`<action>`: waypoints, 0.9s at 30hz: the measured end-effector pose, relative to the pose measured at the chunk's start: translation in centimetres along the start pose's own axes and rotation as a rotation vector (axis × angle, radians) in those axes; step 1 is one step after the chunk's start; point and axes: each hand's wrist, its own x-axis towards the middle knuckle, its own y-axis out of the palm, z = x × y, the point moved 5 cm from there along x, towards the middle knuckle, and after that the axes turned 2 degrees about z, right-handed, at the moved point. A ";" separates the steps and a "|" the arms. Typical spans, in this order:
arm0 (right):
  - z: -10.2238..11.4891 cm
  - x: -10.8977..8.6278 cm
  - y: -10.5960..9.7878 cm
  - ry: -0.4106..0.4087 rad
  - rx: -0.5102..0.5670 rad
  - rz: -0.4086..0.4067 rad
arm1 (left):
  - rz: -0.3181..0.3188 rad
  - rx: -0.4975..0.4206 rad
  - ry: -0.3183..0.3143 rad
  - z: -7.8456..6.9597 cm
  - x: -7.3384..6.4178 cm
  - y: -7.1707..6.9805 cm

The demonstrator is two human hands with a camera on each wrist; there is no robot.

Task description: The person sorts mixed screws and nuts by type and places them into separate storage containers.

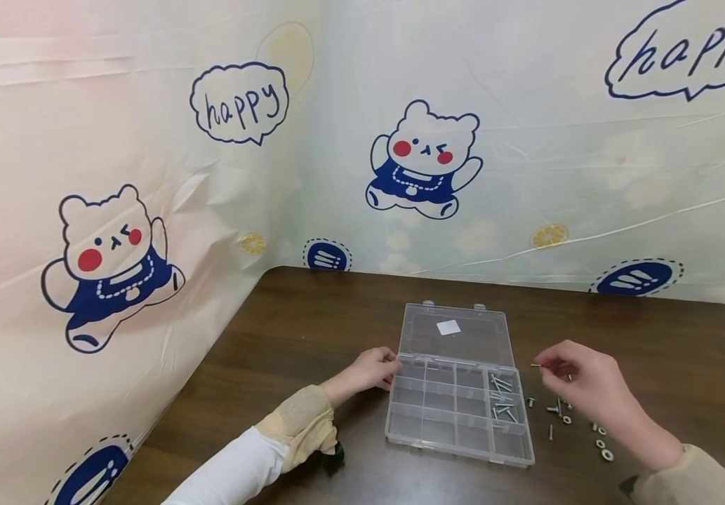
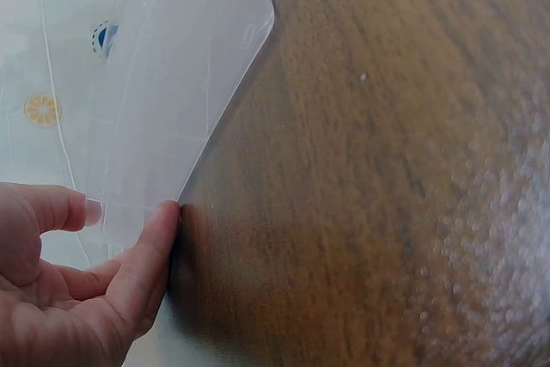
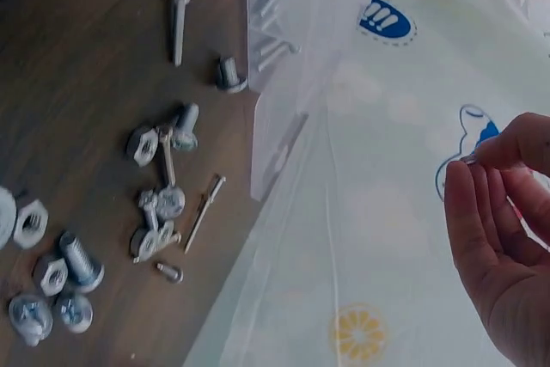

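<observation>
A clear plastic compartment box [image 1: 441, 426] lies on the table with its lid [image 1: 463, 344] folded back. Several long screws [image 1: 502, 400] lie in two compartments of its right column. My left hand [image 1: 375, 367] holds the box at its left side, thumb and fingers about the edge, as the left wrist view shows [image 2: 94, 290]. To the right of the lid, my right hand [image 1: 580, 372] pinches a small screw [image 1: 535, 365] between thumb and fingertips, above the table. Only the screw's end shows in the right wrist view; the fingers hide the rest.
Loose bolts, nuts and washers are scattered right of the box, among them a hex nut [image 3: 31, 223], a thick bolt [image 3: 79, 259] and a thin screw [image 3: 178, 30]. A white sticker [image 1: 448, 327] is on the lid. A printed curtain [image 1: 514, 175] hangs behind the table [image 1: 311, 322].
</observation>
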 end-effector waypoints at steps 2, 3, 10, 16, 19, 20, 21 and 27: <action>0.3 0.0 0.5 -0.026 0.008 0.016 | -0.001 0.001 0.000 0.1 0.0 0.0; 0.5 -0.1 0.8 -0.030 0.017 0.028 | -0.002 0.001 -0.001 0.1 0.0 0.0; 1.0 -0.6 2.8 -0.086 0.112 0.127 | 0.001 0.014 -0.002 0.1 0.1 0.0; 1.0 -0.9 4.0 -0.163 0.149 0.206 | -0.003 0.006 0.001 0.1 0.0 0.0; 0.9 -1.1 4.3 -0.196 0.142 0.227 | -0.005 -0.002 0.004 0.2 0.1 0.0; 0.8 -1.1 4.3 -0.206 0.144 0.234 | -0.005 -0.001 0.005 0.2 0.1 0.0; 0.8 -1.1 4.3 -0.215 0.139 0.237 | -0.006 -0.001 0.005 0.3 0.1 0.0; 0.6 -0.9 3.9 -0.165 0.115 0.256 | -0.003 0.004 0.004 0.2 0.2 0.0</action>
